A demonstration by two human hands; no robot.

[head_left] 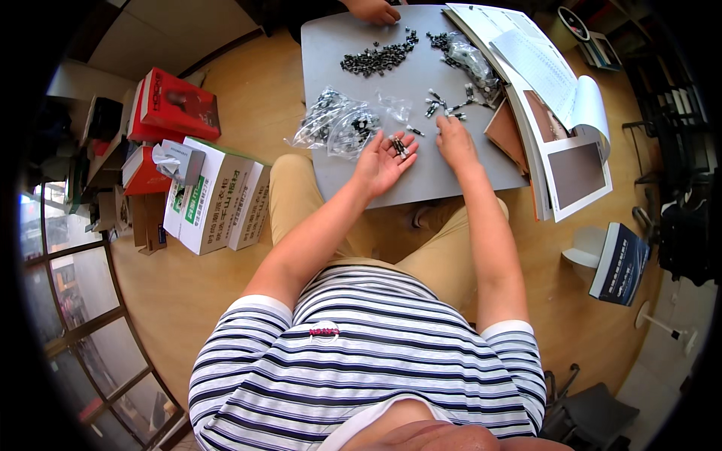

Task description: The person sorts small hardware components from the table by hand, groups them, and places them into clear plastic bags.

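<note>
My left hand (382, 167) is turned palm up near the table's front edge. Several small black parts with clear ends (400, 147) lie across its fingers. A single part of that kind (415, 131) rests on the table just beyond the fingertips. My right hand (456, 143) reaches down at a loose scatter of black-and-clear parts (434, 102), its fingers drawn together. What lies between those fingertips is too small to make out. Left of my left hand, clear plastic bags (331, 120) with more black and clear parts lie on the grey table (432, 177).
A heap of small black pieces (376, 60) lies farther back, with another person's hand (374, 10) at the far edge. More pieces and a clear bag (470, 62) sit to its right. Large sample boards (553, 128) line the right edge. White cartons (218, 199) stand at left.
</note>
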